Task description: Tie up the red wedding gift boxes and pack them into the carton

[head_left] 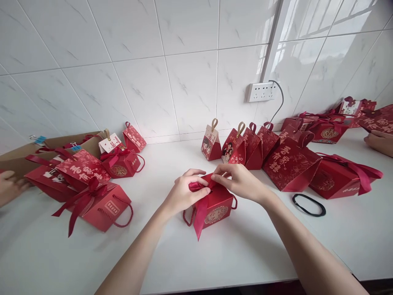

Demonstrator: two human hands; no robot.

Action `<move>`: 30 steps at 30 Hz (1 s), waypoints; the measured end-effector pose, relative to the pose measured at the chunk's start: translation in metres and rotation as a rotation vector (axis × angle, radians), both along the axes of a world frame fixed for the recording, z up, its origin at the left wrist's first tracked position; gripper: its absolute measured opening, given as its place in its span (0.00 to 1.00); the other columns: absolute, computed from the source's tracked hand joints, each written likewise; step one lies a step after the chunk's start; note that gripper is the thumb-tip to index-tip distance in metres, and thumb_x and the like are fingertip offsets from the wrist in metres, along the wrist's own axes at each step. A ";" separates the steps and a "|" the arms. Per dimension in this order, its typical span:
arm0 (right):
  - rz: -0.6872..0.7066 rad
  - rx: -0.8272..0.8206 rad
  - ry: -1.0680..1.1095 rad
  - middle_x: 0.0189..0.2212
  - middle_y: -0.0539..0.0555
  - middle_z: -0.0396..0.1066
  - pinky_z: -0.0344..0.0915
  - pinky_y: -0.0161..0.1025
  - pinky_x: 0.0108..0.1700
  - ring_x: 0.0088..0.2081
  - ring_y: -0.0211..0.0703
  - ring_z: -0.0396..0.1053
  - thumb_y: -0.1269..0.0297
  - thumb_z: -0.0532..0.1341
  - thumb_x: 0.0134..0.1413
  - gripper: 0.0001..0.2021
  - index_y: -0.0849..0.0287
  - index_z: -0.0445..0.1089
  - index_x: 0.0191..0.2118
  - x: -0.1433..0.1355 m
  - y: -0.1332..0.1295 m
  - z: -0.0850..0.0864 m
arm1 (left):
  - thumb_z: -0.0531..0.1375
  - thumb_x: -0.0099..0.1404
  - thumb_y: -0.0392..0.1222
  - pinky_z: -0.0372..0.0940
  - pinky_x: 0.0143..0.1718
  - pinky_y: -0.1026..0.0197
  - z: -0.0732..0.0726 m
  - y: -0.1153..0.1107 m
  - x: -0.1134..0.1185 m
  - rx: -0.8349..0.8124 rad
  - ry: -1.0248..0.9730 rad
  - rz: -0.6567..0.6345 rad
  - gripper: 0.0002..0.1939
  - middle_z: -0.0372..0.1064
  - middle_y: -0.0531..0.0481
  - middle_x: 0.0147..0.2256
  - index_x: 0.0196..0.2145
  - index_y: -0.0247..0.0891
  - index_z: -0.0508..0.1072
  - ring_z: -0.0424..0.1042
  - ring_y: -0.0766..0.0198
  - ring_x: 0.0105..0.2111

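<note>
A small red gift box (225, 200) with a gold round emblem stands upright on the white table in front of me. Twisted red cord handles hang at both of its ends. A crimson satin ribbon (201, 215) lies over its top, and one tail drops down the front. My left hand (188, 191) is closed on the ribbon at the box's top left, thumb and fingers pinching it. From the right, my right hand (236, 180) bends its fingers over the top and pinches the ribbon there; its fingertips are partly hidden.
Red gift boxes (110, 205) with bows cluster at left beside a cardboard carton (89, 141). More tagged boxes (288, 166) and a ribboned box (340, 178) stand at right, near a black loop (308, 205). Other people's hands (12, 188) show at both edges. A power socket (260, 92) is on the tiled wall.
</note>
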State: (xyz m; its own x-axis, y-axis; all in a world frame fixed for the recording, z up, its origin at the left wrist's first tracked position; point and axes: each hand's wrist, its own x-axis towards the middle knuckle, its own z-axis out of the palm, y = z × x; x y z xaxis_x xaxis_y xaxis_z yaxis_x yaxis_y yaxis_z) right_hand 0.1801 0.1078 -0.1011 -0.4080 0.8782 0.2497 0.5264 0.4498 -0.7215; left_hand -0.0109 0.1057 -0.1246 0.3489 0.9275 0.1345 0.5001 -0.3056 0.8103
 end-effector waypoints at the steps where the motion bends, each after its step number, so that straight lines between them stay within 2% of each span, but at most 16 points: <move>1: -0.033 -0.005 0.002 0.29 0.52 0.73 0.62 0.35 0.33 0.31 0.39 0.69 0.64 0.55 0.56 0.09 0.59 0.70 0.29 -0.001 0.000 -0.001 | 0.61 0.55 0.46 0.58 0.54 0.54 0.000 0.000 0.000 -0.008 -0.005 -0.001 0.07 0.62 0.49 0.52 0.31 0.44 0.76 0.64 0.55 0.52; 5: -0.137 0.029 -0.013 0.26 0.51 0.72 0.59 0.35 0.30 0.28 0.38 0.67 0.63 0.54 0.56 0.10 0.60 0.69 0.28 -0.007 0.001 -0.005 | 0.60 0.56 0.46 0.58 0.54 0.55 -0.001 0.001 0.001 -0.023 -0.031 -0.014 0.07 0.63 0.48 0.51 0.30 0.42 0.75 0.64 0.55 0.51; 9: -0.180 0.033 -0.053 0.23 0.51 0.70 0.57 0.34 0.27 0.25 0.38 0.64 0.62 0.53 0.57 0.11 0.59 0.67 0.29 -0.012 0.002 -0.010 | 0.60 0.56 0.47 0.58 0.53 0.56 -0.001 0.000 0.002 -0.014 -0.050 -0.004 0.08 0.64 0.48 0.50 0.28 0.41 0.74 0.65 0.55 0.50; 14: -0.185 -0.059 -0.110 0.19 0.49 0.65 0.54 0.33 0.23 0.21 0.36 0.60 0.51 0.54 0.56 0.15 0.58 0.63 0.28 -0.002 0.001 -0.004 | 0.60 0.57 0.49 0.58 0.52 0.56 -0.001 -0.001 0.005 -0.017 -0.058 0.026 0.09 0.65 0.49 0.49 0.27 0.41 0.74 0.65 0.56 0.50; 16: -0.144 -0.175 -0.168 0.20 0.49 0.65 0.54 0.32 0.20 0.20 0.36 0.61 0.48 0.58 0.50 0.17 0.58 0.62 0.30 0.006 -0.001 0.002 | 0.60 0.57 0.49 0.58 0.51 0.56 0.000 -0.001 0.005 -0.028 -0.061 0.039 0.09 0.65 0.49 0.49 0.26 0.41 0.74 0.66 0.56 0.49; 19: -0.041 -0.325 -0.246 0.22 0.49 0.67 0.54 0.32 0.18 0.18 0.34 0.62 0.48 0.62 0.45 0.17 0.58 0.61 0.29 0.016 -0.005 0.009 | 0.59 0.57 0.48 0.58 0.51 0.56 0.000 -0.001 0.005 -0.043 -0.072 0.053 0.09 0.66 0.49 0.48 0.26 0.41 0.74 0.66 0.56 0.48; 24: 0.024 -0.307 -0.239 0.17 0.48 0.65 0.54 0.31 0.19 0.17 0.33 0.63 0.55 0.56 0.52 0.14 0.59 0.60 0.22 0.018 -0.011 0.013 | 0.60 0.57 0.47 0.58 0.50 0.57 -0.001 -0.001 0.005 -0.058 -0.100 0.085 0.10 0.67 0.49 0.47 0.24 0.40 0.73 0.66 0.55 0.48; 27: 0.081 -0.397 -0.215 0.13 0.47 0.62 0.53 0.32 0.19 0.16 0.33 0.61 0.56 0.55 0.53 0.16 0.59 0.57 0.19 0.016 -0.013 0.014 | 0.59 0.57 0.47 0.58 0.49 0.57 -0.003 0.000 0.006 -0.054 -0.108 0.099 0.10 0.67 0.49 0.47 0.23 0.40 0.72 0.67 0.56 0.48; 30: 0.157 -0.473 -0.176 0.14 0.47 0.61 0.55 0.32 0.21 0.16 0.33 0.60 0.56 0.54 0.53 0.18 0.59 0.55 0.18 0.015 -0.014 0.015 | 0.59 0.57 0.47 0.59 0.48 0.57 -0.004 0.000 0.006 -0.059 -0.106 0.110 0.10 0.67 0.50 0.47 0.23 0.40 0.73 0.67 0.56 0.47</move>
State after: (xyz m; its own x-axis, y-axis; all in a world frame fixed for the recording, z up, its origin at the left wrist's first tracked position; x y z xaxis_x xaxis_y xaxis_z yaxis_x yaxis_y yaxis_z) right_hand 0.1956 0.0934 -0.0858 -0.5439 0.8031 -0.2432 0.6104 0.1798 -0.7714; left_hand -0.0045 0.1060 -0.1282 0.2313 0.9667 0.1093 0.4387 -0.2039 0.8752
